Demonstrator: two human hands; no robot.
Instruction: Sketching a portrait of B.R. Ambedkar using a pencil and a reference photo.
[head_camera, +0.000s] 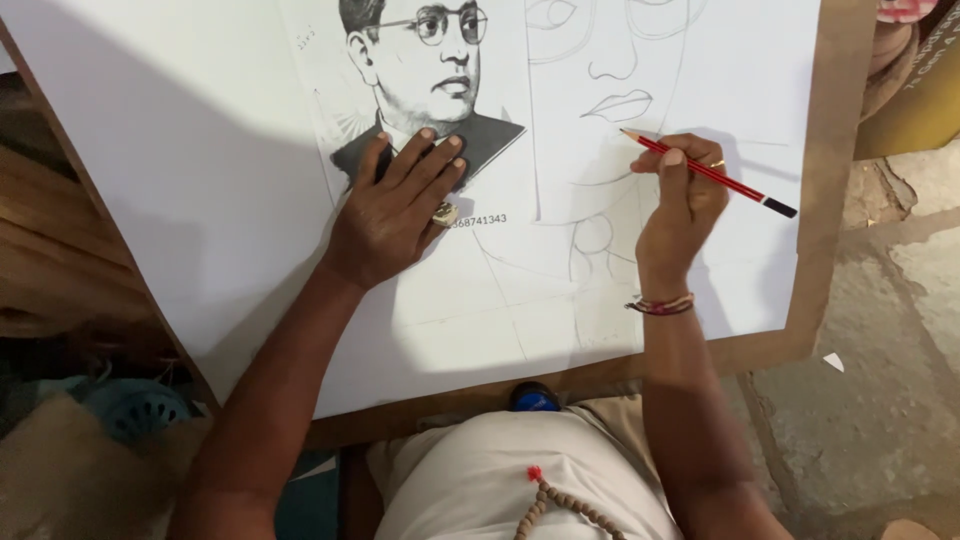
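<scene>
Gripping a slim red wooden pencil with a black end (712, 173) in the right hand (683, 196), fingers closed around its forward part; tip pointing up and to the left, touching the large white drawing sheet (190, 170) just below the outlined lips of the faint pencil sketch of a face (610, 100); long axis running diagonally, from the tip near the sketched chin down and right to the black end, well clear of the knuckles. Pressing flat with the left hand (392, 210), fingers spread and released, holding nothing, palm down on the lower edge of the printed grey portrait photograph of a person in glasses (420, 80); that print lying on the sheet, just left of the sketch. Sitting nearer the sketch lines, the right hand; the left well apart, across the print. Resting beneath all, a brown flat wooden drawing board (835, 150), tilted towards the lap; hanging below, a string of brown wooden beads (570, 505).
</scene>
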